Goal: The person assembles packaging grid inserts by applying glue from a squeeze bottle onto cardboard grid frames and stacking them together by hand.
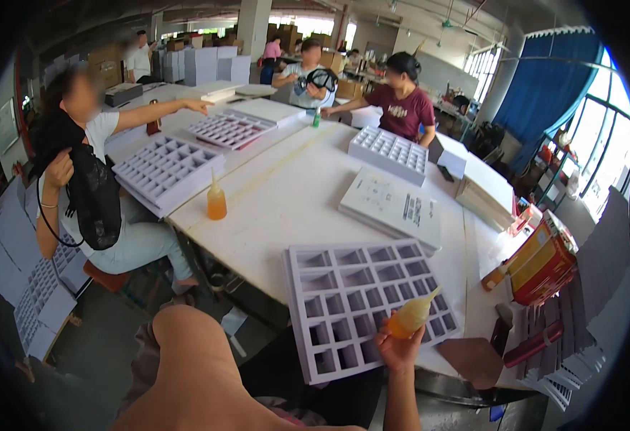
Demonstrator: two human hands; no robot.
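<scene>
My right hand (400, 350) is wrapped round a squeeze bottle (410, 317) of orange liquid, its pale nozzle pointing up and to the right. The bottle is held over a white compartment tray (344, 298) with rows of square and rectangular cells. That tray rests at the table's near edge, partly overhanging toward my lap. A bare bent limb of mine (193, 352) fills the lower left; my left hand is not in view.
Another squeeze bottle (216, 201) stands on the white table (272, 208). More compartment trays (168, 172) and a printed flat box (390, 205) lie around it. A red and yellow carton (545, 262) stands at right. Several people sit or stand around; one person's arm (153, 113) points across the table.
</scene>
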